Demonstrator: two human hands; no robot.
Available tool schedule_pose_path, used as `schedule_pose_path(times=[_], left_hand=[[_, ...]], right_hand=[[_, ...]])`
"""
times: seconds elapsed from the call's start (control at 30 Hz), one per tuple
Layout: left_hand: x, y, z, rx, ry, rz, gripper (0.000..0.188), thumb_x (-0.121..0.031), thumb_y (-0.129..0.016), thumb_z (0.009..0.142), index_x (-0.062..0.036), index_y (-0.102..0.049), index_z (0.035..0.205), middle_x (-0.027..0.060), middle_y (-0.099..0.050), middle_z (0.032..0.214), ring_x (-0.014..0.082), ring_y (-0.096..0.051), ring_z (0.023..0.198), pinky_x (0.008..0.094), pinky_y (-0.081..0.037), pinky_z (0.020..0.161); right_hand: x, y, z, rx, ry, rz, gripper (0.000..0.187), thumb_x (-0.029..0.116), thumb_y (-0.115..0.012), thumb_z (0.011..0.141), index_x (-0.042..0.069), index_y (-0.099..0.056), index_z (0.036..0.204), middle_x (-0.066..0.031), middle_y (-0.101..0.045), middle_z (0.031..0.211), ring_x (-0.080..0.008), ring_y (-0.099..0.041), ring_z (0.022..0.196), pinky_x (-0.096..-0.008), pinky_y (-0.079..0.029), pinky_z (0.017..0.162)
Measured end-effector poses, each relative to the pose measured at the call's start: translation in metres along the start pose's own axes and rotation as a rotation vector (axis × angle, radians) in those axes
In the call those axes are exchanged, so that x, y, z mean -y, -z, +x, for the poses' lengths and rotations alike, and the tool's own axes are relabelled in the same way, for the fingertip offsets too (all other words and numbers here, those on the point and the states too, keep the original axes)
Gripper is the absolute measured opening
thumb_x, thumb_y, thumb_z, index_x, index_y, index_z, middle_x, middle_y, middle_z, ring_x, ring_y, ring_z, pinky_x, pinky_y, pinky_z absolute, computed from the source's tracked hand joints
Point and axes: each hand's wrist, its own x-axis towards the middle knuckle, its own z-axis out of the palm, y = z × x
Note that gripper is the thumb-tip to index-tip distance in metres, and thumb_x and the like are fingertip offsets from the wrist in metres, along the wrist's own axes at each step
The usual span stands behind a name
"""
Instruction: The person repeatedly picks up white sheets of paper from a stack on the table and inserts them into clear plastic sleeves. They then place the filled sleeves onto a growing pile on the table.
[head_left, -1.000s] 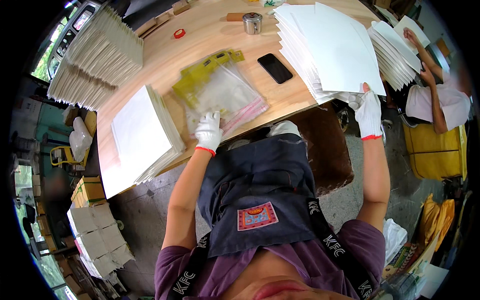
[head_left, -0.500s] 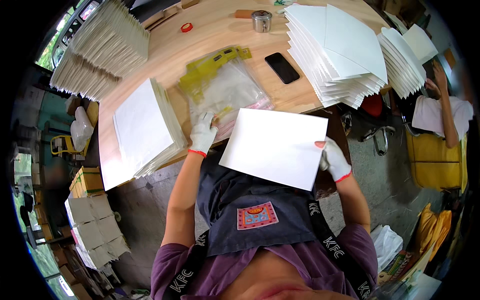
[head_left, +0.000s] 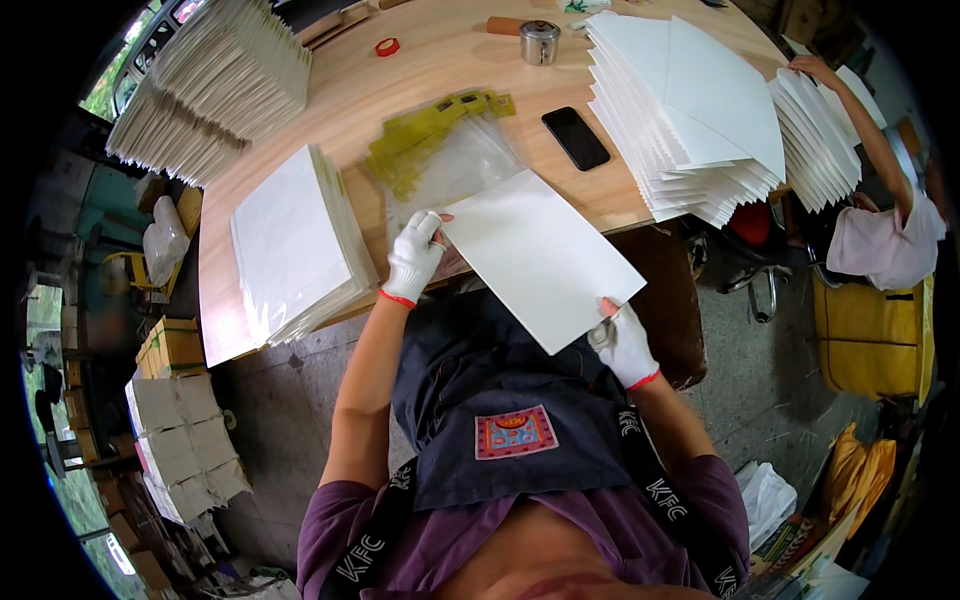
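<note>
A plain white rectangular sheet (head_left: 545, 260), stiff like card, slants over the table's near edge. My right hand (head_left: 622, 345), in a white glove with bare fingertips, grips it by its near right corner. My left hand (head_left: 415, 255), gloved the same way, has its fingers closed at the sheet's far left corner. Whether they pinch that corner or a plastic bag there cannot be made out. Clear plastic bags (head_left: 460, 155) with yellow-green printed ends lie beneath, partly covered by the sheet. To the left sits a stack of white sheets in clear sleeves (head_left: 292, 240).
Tall stacks of sheets stand at far left (head_left: 215, 80) and right (head_left: 690, 100). A black phone (head_left: 576, 138), a metal cup (head_left: 540, 43) and a red tape roll (head_left: 387, 46) lie on the table. A co-worker's arm (head_left: 870, 115) reaches over white sheets at right.
The white sheet has turned clockwise and moved up over the bags. My right hand has come inward and lower; my left hand has risen slightly to the sheet's corner. The co-worker's arm has reached out.
</note>
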Motion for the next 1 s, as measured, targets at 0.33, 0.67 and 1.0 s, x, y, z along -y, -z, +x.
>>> schedule_pose_path(times=[0.33, 0.67, 1.0], left_hand=[[0.027, -0.11, -0.049, -0.298, 0.735, -2.065, 0.034, -0.024, -0.044, 0.096, -0.0033, -0.047, 0.123, 0.0122, -0.057, 0.114, 0.025, -0.06, 0.096, 0.0362, -0.052, 0.083], [0.002, -0.122, -0.085, -0.064, 0.823, -1.754, 0.043, -0.035, -0.038, 0.096, -0.0033, -0.047, 0.125, 0.0136, -0.056, 0.117, 0.0269, -0.058, 0.102, 0.0381, -0.05, 0.087], [-0.044, -0.104, -0.113, -0.037, 0.901, -1.88, 0.056, -0.046, -0.031, 0.097, -0.003, -0.04, 0.133, 0.0148, -0.052, 0.125, 0.0275, -0.054, 0.112, 0.0391, -0.046, 0.096]], right_hand=[[-0.011, -0.018, -0.023, 0.046, 0.012, 0.0, 0.022, 0.02, -0.055, 0.092, 0.006, -0.05, 0.109, -0.0083, -0.058, 0.076, -0.0196, -0.056, 0.047, -0.0292, -0.041, 0.039], [-0.005, -0.025, -0.022, 0.128, -0.073, -0.146, 0.026, 0.022, -0.052, 0.095, 0.004, -0.045, 0.112, -0.0093, -0.059, 0.068, -0.0172, -0.056, 0.044, -0.0285, -0.041, 0.039], [-0.024, -0.027, -0.024, 0.066, -0.062, -0.203, 0.033, 0.022, -0.048, 0.097, 0.002, -0.043, 0.122, -0.013, -0.061, 0.103, -0.0217, -0.066, 0.075, -0.0323, -0.058, 0.06]])
